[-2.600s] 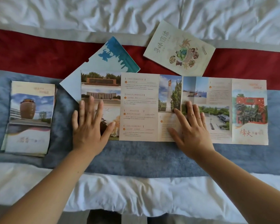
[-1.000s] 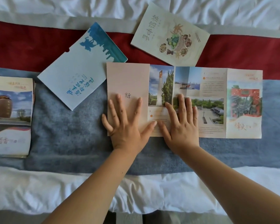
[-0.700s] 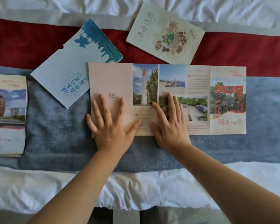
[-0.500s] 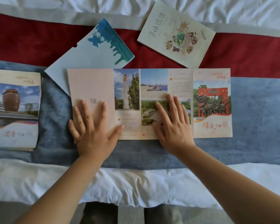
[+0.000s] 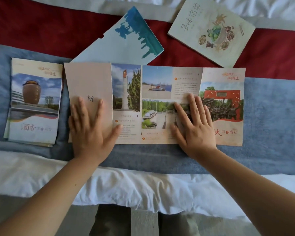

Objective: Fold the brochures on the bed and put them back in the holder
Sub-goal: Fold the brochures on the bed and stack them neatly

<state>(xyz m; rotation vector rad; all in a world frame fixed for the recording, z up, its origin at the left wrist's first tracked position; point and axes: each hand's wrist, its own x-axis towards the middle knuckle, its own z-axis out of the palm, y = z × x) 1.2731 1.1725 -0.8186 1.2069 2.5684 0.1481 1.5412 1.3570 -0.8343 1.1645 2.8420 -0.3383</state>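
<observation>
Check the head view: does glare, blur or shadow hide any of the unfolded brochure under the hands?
Head view: soft, even light, no glare on the unfolded brochure; only faint shadows beside the left hand and right hand; the print just above the right hand looks smeared; small text is too soft to read.

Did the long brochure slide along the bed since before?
Yes. The long brochure slid left: its left edge now nearly meets the folded stack, and it covers the lower part of the blue folder.

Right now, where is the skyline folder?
Head view, upper centre: the skyline folder lies on the red runner, left of the food booklet, partly under the unfolded brochure.
</observation>
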